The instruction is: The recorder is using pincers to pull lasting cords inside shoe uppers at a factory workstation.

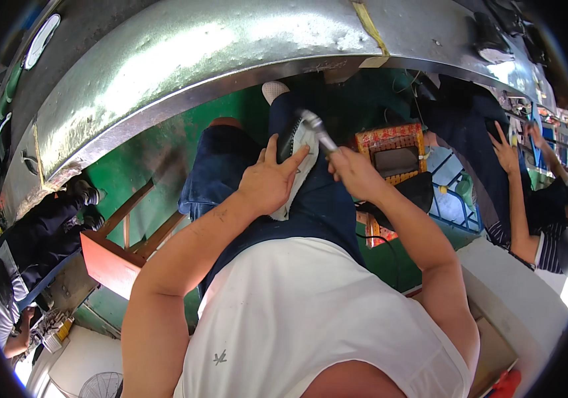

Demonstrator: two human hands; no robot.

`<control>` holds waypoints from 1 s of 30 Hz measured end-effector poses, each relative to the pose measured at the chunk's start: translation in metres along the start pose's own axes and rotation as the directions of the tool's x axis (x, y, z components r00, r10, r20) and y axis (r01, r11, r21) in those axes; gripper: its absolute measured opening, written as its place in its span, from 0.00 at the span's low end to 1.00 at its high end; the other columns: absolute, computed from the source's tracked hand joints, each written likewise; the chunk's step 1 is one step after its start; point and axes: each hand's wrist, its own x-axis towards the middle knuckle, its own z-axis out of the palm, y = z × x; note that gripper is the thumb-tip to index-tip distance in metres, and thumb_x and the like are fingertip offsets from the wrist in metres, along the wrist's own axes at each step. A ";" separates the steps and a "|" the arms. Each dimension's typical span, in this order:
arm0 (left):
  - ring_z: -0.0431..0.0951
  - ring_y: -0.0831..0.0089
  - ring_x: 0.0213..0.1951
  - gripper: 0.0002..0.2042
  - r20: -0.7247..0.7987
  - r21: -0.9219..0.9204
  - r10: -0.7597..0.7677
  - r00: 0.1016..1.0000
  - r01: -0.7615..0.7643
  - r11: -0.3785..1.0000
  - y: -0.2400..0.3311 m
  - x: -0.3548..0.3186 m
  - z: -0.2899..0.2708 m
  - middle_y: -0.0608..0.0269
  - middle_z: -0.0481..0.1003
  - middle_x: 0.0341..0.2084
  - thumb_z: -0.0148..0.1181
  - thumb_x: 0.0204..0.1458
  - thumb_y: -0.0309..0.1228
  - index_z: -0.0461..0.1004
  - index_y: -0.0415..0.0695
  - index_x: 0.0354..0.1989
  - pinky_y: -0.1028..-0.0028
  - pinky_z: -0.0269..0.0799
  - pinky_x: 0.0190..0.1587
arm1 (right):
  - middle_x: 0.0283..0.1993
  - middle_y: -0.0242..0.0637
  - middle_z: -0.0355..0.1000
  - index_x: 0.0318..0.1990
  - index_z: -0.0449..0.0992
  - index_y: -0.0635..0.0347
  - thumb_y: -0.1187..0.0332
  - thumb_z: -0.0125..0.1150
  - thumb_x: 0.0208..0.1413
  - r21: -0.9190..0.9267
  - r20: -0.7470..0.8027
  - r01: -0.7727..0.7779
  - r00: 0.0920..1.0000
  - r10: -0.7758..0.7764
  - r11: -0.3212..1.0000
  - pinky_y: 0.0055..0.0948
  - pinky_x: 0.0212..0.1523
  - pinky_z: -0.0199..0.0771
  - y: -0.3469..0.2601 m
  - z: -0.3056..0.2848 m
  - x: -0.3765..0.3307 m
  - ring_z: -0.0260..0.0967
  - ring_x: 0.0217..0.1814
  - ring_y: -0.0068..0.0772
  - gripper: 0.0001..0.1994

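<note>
Across my thigh lies a shoe upper point(304, 174), black on the outside with a pale lining turned out. My left hand point(269, 184) holds it against the leg, index finger and thumb spread on either side of its edge. The fingers underneath are hidden. In my right hand point(352, 174) is a hammer point(324, 135), gripped by the handle. Its metal head, slightly blurred, is over the far end of the upper; I cannot tell whether it touches.
A long metal-topped bench point(231, 50) curves ahead, with dark shoes point(490, 41) at its right. An orange basket point(390, 142) and blue crate point(453, 192) stand right of my legs. A wooden stool point(113, 255) is at left. People sit on both sides.
</note>
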 end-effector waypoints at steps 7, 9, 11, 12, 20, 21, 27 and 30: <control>0.67 0.41 0.64 0.40 0.006 -0.321 -0.232 0.973 0.221 0.921 -0.006 -0.010 0.009 0.32 0.50 0.71 0.54 0.62 0.41 0.39 0.37 0.75 0.59 0.66 0.64 | 0.30 0.45 0.75 0.41 0.73 0.68 0.52 0.43 0.71 -0.171 0.061 -0.052 0.996 0.063 0.984 0.38 0.38 0.74 -0.023 0.010 -0.001 0.76 0.34 0.40 0.23; 0.67 0.43 0.64 0.42 0.080 -0.336 -0.289 0.954 0.299 0.893 -0.008 -0.007 0.006 0.32 0.52 0.70 0.56 0.61 0.42 0.39 0.37 0.75 0.60 0.65 0.65 | 0.33 0.52 0.76 0.42 0.73 0.68 0.53 0.45 0.70 -0.558 0.155 0.036 0.986 0.061 0.829 0.45 0.41 0.74 -0.019 0.016 -0.006 0.76 0.38 0.56 0.22; 0.67 0.46 0.65 0.46 0.135 -0.437 -0.262 0.956 0.295 0.850 -0.018 -0.004 0.004 0.33 0.59 0.67 0.61 0.58 0.46 0.39 0.38 0.76 0.63 0.65 0.65 | 0.34 0.54 0.76 0.41 0.73 0.67 0.53 0.46 0.69 -0.493 0.140 0.074 0.990 -0.005 0.867 0.48 0.43 0.73 -0.025 0.014 -0.020 0.74 0.40 0.61 0.22; 0.67 0.46 0.65 0.46 0.134 -0.438 -0.266 0.955 0.298 0.848 -0.023 -0.001 0.002 0.33 0.59 0.67 0.61 0.58 0.46 0.39 0.38 0.76 0.63 0.65 0.65 | 0.36 0.56 0.75 0.41 0.73 0.67 0.53 0.47 0.69 -0.423 0.117 0.112 0.991 -0.069 0.899 0.50 0.45 0.72 -0.028 0.014 -0.023 0.72 0.43 0.66 0.21; 0.64 0.59 0.68 0.53 0.336 -0.695 -0.117 0.935 0.330 0.639 -0.054 0.025 0.000 0.42 0.62 0.67 0.75 0.47 0.40 0.43 0.37 0.75 0.71 0.58 0.69 | 0.28 0.40 0.74 0.40 0.73 0.65 0.62 0.57 0.64 -0.092 0.246 -0.342 0.902 0.355 0.935 0.30 0.33 0.73 -0.019 -0.003 -0.052 0.74 0.29 0.27 0.13; 0.63 0.60 0.68 0.53 0.340 -0.710 -0.105 0.934 0.329 0.623 -0.055 0.026 0.001 0.43 0.62 0.68 0.75 0.47 0.39 0.43 0.37 0.75 0.71 0.57 0.69 | 0.28 0.41 0.74 0.40 0.74 0.65 0.61 0.57 0.64 -0.211 0.352 -0.252 0.882 0.314 0.944 0.31 0.33 0.73 -0.021 -0.007 -0.056 0.74 0.29 0.28 0.13; 0.63 0.62 0.69 0.53 0.379 -0.728 -0.100 0.920 0.363 0.582 -0.048 0.026 -0.002 0.46 0.61 0.69 0.75 0.47 0.39 0.43 0.38 0.75 0.71 0.56 0.69 | 0.37 0.44 0.78 0.51 0.75 0.66 0.62 0.57 0.63 -0.563 0.548 -0.243 0.606 0.576 0.790 0.38 0.43 0.75 -0.066 0.004 -0.040 0.77 0.40 0.38 0.16; 0.61 0.65 0.69 0.53 0.395 -0.716 -0.091 0.914 0.368 0.593 -0.047 0.026 -0.002 0.49 0.59 0.70 0.74 0.50 0.35 0.39 0.37 0.76 0.70 0.55 0.70 | 0.41 0.51 0.77 0.52 0.74 0.66 0.64 0.57 0.62 -0.574 0.555 -0.036 0.717 0.421 0.818 0.42 0.48 0.74 -0.054 0.014 -0.045 0.76 0.45 0.50 0.16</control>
